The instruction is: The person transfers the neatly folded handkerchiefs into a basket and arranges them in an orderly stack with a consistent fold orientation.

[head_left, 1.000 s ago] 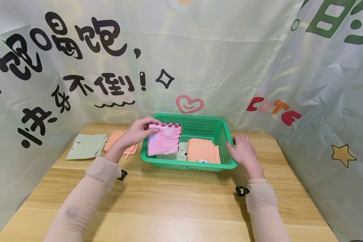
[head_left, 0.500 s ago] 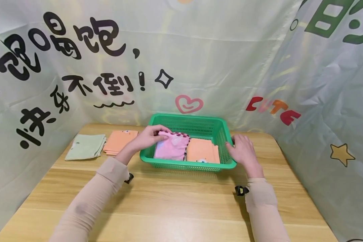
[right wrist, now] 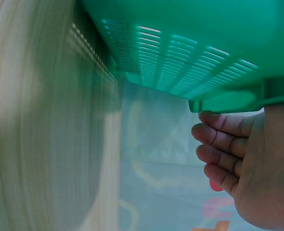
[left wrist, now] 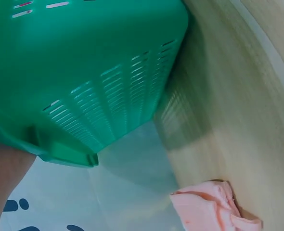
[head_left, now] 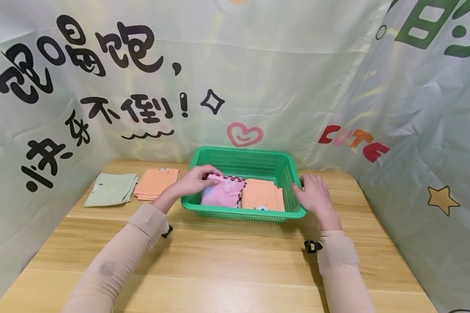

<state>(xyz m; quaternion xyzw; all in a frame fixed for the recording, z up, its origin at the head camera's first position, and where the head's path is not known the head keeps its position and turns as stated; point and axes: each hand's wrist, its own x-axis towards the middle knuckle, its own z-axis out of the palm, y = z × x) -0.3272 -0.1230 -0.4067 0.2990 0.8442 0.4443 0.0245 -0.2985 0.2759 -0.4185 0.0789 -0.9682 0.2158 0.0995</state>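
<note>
A folded pink towel [head_left: 223, 195] with a dark checkered edge lies in the left part of the green plastic basket [head_left: 219, 213]. My left hand [head_left: 192, 181] reaches over the basket's left rim and pinches the towel's upper left corner between thumb and fingers. Beside it in the basket is a folded orange towel [head_left: 260, 193]. A pale green towel under the pink one is almost wholly hidden. At the basket's right end my right hand [head_left: 315, 196] holds the rim, thumb over it and fingers outside; in the right wrist view those fingers [right wrist: 224, 144] show below the rim.
On the wooden table [head_left: 235, 269], left of the basket, lie a folded pale green towel [head_left: 111, 190] and another folded orange towel [head_left: 156, 183]. A printed fabric curtain [head_left: 297, 87] stands close behind the basket and along both sides.
My left hand has moved right and down with the pink towel, which now lies in the basket over the pale green towel. My right hand stays at the rim.
</note>
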